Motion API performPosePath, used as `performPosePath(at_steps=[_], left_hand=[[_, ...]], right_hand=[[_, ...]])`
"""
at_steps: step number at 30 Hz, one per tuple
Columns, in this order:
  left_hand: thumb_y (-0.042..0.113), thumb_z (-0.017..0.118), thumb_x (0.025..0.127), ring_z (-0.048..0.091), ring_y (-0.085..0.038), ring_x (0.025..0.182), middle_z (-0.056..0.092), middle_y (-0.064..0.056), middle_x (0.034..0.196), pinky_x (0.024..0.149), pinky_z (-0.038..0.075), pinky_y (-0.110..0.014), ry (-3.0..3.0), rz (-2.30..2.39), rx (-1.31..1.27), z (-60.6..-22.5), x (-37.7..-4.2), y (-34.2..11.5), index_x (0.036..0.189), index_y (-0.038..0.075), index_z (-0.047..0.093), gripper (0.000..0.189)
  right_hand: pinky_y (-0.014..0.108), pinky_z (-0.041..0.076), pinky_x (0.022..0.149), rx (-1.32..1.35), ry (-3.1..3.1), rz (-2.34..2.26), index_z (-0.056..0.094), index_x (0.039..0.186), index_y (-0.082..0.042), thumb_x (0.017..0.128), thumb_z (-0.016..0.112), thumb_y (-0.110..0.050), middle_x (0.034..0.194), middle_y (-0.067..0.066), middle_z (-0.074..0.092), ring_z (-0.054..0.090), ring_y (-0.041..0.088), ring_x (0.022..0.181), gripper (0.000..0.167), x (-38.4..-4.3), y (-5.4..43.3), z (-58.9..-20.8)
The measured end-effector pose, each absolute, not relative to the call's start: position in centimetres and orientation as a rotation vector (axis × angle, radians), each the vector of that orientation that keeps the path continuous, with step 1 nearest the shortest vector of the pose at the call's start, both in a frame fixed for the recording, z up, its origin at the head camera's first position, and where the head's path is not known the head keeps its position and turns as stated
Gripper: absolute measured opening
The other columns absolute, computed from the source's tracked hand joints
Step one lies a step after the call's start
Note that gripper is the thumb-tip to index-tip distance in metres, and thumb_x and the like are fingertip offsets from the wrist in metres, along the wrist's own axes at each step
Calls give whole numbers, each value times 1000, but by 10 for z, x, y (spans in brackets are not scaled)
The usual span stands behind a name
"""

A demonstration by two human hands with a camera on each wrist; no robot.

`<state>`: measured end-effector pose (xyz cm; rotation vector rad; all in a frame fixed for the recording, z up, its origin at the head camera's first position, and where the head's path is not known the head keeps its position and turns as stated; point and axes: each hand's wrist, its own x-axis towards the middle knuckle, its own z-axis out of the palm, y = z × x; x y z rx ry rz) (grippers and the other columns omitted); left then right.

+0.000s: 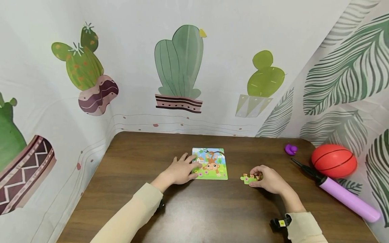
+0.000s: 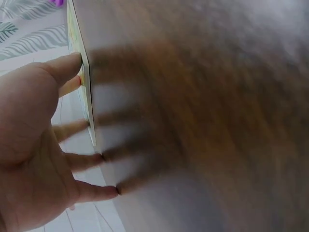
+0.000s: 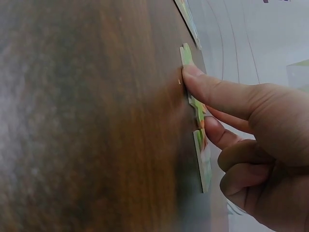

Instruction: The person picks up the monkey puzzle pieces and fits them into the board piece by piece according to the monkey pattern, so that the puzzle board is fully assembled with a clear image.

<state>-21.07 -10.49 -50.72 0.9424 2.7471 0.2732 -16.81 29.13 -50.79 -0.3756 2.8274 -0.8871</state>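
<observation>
A square jigsaw puzzle (image 1: 217, 169) with a monkey picture lies flat on the table. My left hand (image 1: 179, 171) is spread at its left side, thumb and some fingertips on the puzzle; in the left wrist view the other fingertips of that hand (image 2: 43, 140) meet the tabletop. To the right, my right hand (image 1: 271, 180) pinches a green puzzle piece (image 1: 246, 179) with a pink flower, thumb at its near edge. The right wrist view shows the thumb on this piece (image 3: 188, 57) and the other fingers curled. Another puzzle piece (image 3: 202, 166) lies beside it, partly hidden by the hand in the head view.
A purple rubber duck (image 1: 290, 149) sits at the table's back right. Near the right edge are a red ball (image 1: 334, 161) with black lines and a pink hand pump (image 1: 349, 199) with a black nozzle. Behind the brown table (image 1: 206, 209) hangs a cactus-print cloth (image 1: 222, 67).
</observation>
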Motion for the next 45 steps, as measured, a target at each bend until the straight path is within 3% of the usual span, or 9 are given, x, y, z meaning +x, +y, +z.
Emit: performPosePath(at_steps=[6,16,23,31,38,45], left_hand=[[45,53,108,27,-34,154,35,-1,166,113,28,-72,2758,232,1031,-511,-211,-106,152,32,53,46],[51,56,106,39,-30,145,48,1,155,117,32,-57,2818,150,1122,-511,-223,-96,152,30,55,51],[52,57,105,29,-28,154,36,0,166,123,22,-56,2774,144,1101,-512,-233,-93,153,28,53,54],[55,57,104,36,-28,148,39,-2,163,118,32,-53,2797,180,1095,-513,-242,-87,153,33,54,54],[52,60,103,27,-32,154,34,-1,167,120,19,-66,2749,280,1042,-511,-244,-88,151,32,56,51],[49,59,105,23,-32,155,31,0,169,117,16,-72,2709,336,1003,-508,-244,-88,153,34,54,51]], right_hand=[[32,47,75,-377,2817,-937,68,101,-11,76,95,-25,93,-2,64,58,18,87,39,-169,292,-511],[28,49,74,-380,2802,-1034,72,105,-13,76,95,-21,95,-3,66,60,17,89,38,-170,297,-517],[30,50,74,-376,2820,-1028,76,110,-15,77,95,-28,96,-5,69,62,18,88,41,-169,298,-518],[31,50,74,-377,2835,-1048,75,106,-16,80,93,-26,93,-7,68,62,15,87,33,-167,296,-517],[31,52,71,-388,2806,-1146,77,103,-14,94,81,-21,91,-6,72,64,15,85,13,-169,293,-518],[28,54,67,-362,2723,-1317,79,100,-11,95,79,-17,89,-2,74,65,16,80,8,-176,278,-520]])
